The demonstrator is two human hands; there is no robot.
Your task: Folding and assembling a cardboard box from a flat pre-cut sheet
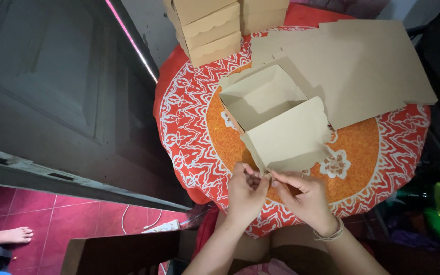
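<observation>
The half-folded cardboard box (276, 114) sits near the middle of the round table (189, 127), its open tray away from the person and its scalloped lid flap reaching to the near rim, where both hands meet it. The left hand (246, 191) and the right hand (301, 196) are close together, fingertips pinching the near corner of the flap, thumbs almost touching. Little bare cloth shows at the near edge; more lies open on the left of the box. On the right, a stack of flat cardboard blanks (367, 66) overlaps the box's far side and hangs past the table's rim. At the far edge stand finished boxes (207, 28) in a pile. The card is matte tan and stiff; the tablecloth is orange-red with white curling patterns
</observation>
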